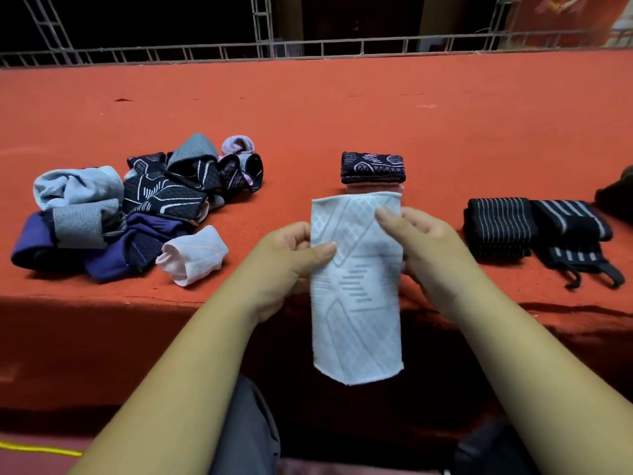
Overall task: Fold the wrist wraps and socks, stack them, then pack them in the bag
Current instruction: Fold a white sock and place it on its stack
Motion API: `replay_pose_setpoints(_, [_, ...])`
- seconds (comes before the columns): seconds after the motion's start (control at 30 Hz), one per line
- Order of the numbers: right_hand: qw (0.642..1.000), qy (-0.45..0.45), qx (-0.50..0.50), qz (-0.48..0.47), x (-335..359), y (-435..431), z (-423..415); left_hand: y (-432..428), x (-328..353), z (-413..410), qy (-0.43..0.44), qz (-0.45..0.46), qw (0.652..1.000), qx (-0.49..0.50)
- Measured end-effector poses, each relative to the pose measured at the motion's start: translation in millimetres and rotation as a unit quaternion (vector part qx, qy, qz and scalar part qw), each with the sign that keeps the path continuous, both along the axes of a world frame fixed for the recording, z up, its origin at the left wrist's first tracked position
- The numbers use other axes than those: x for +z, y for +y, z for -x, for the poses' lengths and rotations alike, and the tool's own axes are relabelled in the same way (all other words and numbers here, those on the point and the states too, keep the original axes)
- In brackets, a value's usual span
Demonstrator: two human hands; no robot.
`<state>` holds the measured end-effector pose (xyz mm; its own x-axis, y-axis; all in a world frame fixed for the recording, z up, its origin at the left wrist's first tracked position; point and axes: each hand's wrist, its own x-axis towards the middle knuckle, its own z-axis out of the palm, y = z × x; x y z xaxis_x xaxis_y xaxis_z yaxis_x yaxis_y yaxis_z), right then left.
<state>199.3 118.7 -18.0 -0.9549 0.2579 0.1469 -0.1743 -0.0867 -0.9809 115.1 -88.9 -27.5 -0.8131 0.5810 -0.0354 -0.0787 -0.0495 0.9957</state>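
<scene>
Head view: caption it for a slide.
A white sock held by the left hand and right hand before the table.

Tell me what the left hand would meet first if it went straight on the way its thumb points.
Likely the right hand, across the white sock that both hands hold.

No legible txt, labels, brands or nos. anywhere; white sock (356, 296) at centre of frame carries only a woven diamond & bar pattern, red banner (565, 15) at upper right too blurred to read
</scene>
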Motion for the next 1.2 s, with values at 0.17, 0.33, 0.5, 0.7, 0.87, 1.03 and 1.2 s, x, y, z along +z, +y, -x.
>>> replay_pose_setpoints(0.17, [0.991, -0.055, 0.004, -0.124, -7, 4, -1, 2, 2, 5, 0.019, -0.036, 0.997, 0.064])
replay_pose_setpoints(0.33, [0.988, -0.06, 0.005, -0.144, -10, 8, 0, 1, -2, 11, 0.017, -0.013, 0.997, 0.076])
replay_pose_setpoints(0.5, [0.985, -0.099, -0.003, -0.14, -18, 15, 6, 4, -8, 19, 0.008, 0.012, 0.998, 0.063])
replay_pose_setpoints(0.7, [0.991, -0.096, 0.011, -0.093, -19, 17, 7, 3, -13, 26, -0.006, 0.004, 0.998, 0.062])
replay_pose_setpoints(0.87, [0.993, -0.102, 0.014, -0.063, -21, 20, 9, 4, -16, 27, -0.022, 0.001, 0.998, 0.065])
replay_pose_setpoints(1.03, [0.993, -0.1, 0.028, -0.053, -17, 18, 7, 3, -18, 29, -0.024, -0.007, 0.998, 0.052])
replay_pose_setpoints(1.2, [0.992, -0.108, 0.013, -0.069, -18, 21, 6, 3, -11, 25, -0.021, -0.002, 0.999, 0.044])
